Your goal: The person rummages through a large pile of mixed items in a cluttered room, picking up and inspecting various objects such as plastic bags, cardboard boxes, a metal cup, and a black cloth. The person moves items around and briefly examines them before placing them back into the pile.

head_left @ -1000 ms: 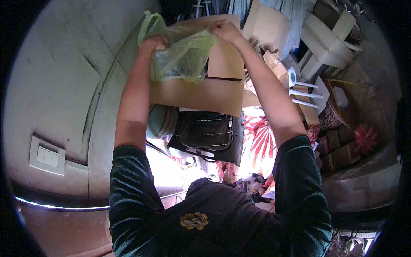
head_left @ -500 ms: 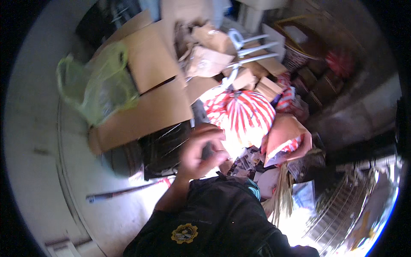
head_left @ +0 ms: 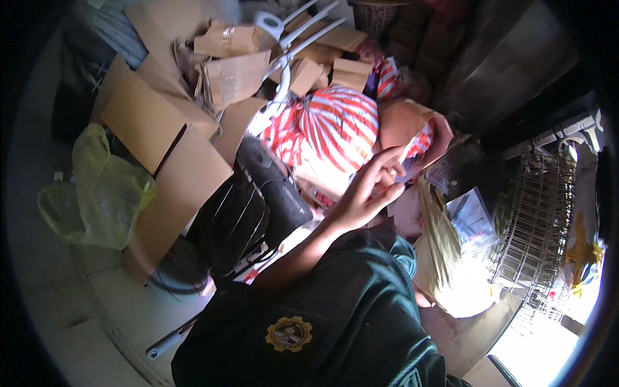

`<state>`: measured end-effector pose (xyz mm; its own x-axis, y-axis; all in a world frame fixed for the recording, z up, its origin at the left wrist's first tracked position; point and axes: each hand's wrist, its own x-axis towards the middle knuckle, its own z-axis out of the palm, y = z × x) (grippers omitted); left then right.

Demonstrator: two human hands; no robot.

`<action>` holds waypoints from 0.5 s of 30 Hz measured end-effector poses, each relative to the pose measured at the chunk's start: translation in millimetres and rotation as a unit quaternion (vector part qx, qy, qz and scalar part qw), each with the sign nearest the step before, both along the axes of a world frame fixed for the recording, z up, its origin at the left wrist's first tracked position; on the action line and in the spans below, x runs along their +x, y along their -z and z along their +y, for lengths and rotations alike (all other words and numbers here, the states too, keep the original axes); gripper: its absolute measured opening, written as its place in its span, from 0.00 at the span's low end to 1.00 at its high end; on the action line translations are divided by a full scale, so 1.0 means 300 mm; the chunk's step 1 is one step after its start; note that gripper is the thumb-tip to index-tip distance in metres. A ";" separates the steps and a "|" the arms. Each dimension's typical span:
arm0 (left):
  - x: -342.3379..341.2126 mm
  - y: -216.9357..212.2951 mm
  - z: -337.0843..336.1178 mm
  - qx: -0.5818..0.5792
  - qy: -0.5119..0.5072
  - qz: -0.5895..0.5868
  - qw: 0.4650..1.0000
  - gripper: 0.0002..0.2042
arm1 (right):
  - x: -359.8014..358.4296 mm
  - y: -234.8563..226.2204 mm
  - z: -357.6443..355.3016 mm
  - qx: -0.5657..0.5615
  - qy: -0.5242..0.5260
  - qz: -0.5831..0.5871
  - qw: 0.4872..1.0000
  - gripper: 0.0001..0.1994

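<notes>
My left hand (head_left: 374, 186) is raised in front of my chest, its fingers apart and loosely bent, with nothing seen in them. Behind the fingertips is an open brown paper bag (head_left: 401, 122) with red-and-white striped plastic inside. Just beyond the hand lies a full, tied red-and-white striped plastic bag (head_left: 338, 126). A black bag-like bundle (head_left: 277, 187) lies to the left of my forearm. I do not see my right hand; a small skin-coloured patch at my shirt's right edge is too little to make out.
Opened cardboard boxes (head_left: 145, 119) and a yellowish plastic bag (head_left: 106, 193) fill the left. Farther back are torn cardboard (head_left: 235, 77) and a white object with rods (head_left: 309, 39). Wire racks (head_left: 538, 219) stand at right, near a clear plastic packet (head_left: 472, 216). A pole (head_left: 167, 342) lies lower left.
My left hand has moved right, from beside the black bundle to before the paper bag, and its fingers have opened out. The view has turned, shifting the pile left.
</notes>
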<state>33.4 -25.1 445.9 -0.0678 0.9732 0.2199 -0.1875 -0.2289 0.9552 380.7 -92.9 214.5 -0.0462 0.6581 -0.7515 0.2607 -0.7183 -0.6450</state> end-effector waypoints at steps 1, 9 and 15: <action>0.012 0.015 0.005 -0.002 0.009 0.001 1.000 0.30 | -0.004 -0.009 -0.007 -0.003 0.001 0.002 1.000 0.19; 0.048 0.172 -0.060 -0.099 0.024 0.031 0.994 0.26 | 0.153 -0.053 -0.188 -0.091 0.012 -0.045 0.995 0.17; 0.107 0.461 -0.134 -0.179 0.102 0.007 0.979 0.15 | 0.367 -0.117 -0.209 -0.161 0.015 -0.098 0.982 0.17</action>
<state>65.5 -65.1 307.6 0.1373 0.9809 -0.1376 -0.1808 0.1614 0.9702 490.9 -155.7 249.6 0.1354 0.3840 -0.9134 0.3325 -0.8860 -0.3232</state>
